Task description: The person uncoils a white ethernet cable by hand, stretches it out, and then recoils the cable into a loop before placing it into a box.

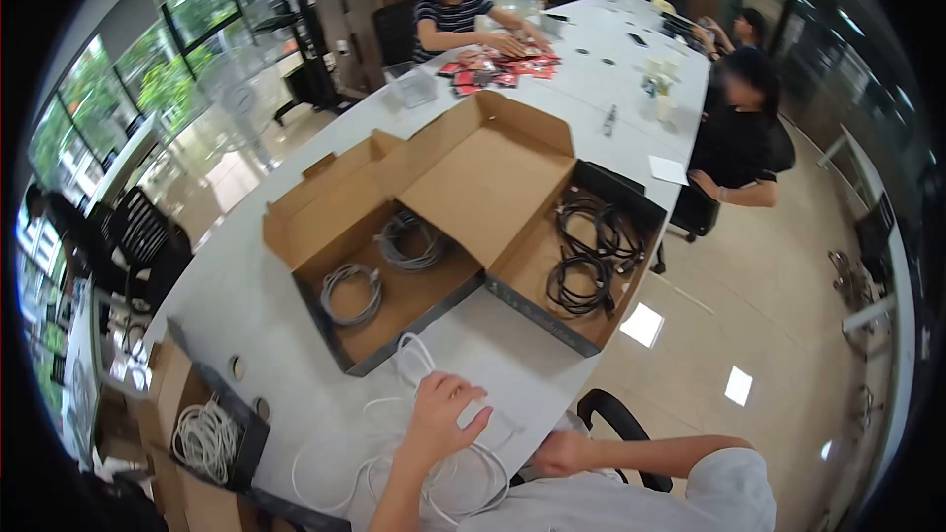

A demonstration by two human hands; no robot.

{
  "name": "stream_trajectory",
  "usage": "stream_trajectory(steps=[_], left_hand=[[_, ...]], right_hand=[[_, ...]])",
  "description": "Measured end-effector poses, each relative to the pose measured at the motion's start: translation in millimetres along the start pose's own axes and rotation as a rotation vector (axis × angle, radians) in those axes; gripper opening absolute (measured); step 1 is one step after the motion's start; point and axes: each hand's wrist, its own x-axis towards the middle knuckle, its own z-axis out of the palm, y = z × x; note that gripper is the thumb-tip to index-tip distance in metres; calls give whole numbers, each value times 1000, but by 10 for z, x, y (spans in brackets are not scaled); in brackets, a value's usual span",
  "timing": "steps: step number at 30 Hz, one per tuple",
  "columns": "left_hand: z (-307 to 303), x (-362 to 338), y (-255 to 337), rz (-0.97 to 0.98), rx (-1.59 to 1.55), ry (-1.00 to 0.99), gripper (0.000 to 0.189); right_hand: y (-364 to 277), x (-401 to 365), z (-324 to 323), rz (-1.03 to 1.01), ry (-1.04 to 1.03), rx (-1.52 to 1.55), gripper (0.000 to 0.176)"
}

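Left hand (443,424) spread, thumb well apart from the bent fingers, right over the white cable (424,347), in loose loops on the table (246,286). Right hand (564,451) curled, just beside the table's edge; too blurry to tell if pinching anything.

Room to move left of the big boxes, but only a small gap ahead, up to their low front walls. Edge of the table close on the right.

Left box (424,325) and right box (537,315) of stiff cardboard, brown inside, dark outside, lids up. Round gray coils (407,261) in one, black cables (581,261) in the other. Off to the left, a small box (251,445) with a messy white bundle (205,440).

Long, smooth, white tabletop with round holes (261,407). Farther off, people around the table, red packets (493,69), shiny floor (778,286), big windows (172,84).
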Motion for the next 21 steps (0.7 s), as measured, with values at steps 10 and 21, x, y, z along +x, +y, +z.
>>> stream_trajectory(steps=[10, 21], left_hand=[[-204, -230, 9, -251, 20, 231, 32], [-560, -1322, -54, -648, 219, 561, 24]], right_hand=[[-342, 944, -243, 272, 768, 142, 14], [-134, 1267, -297, 421, 498, 62, 22]])
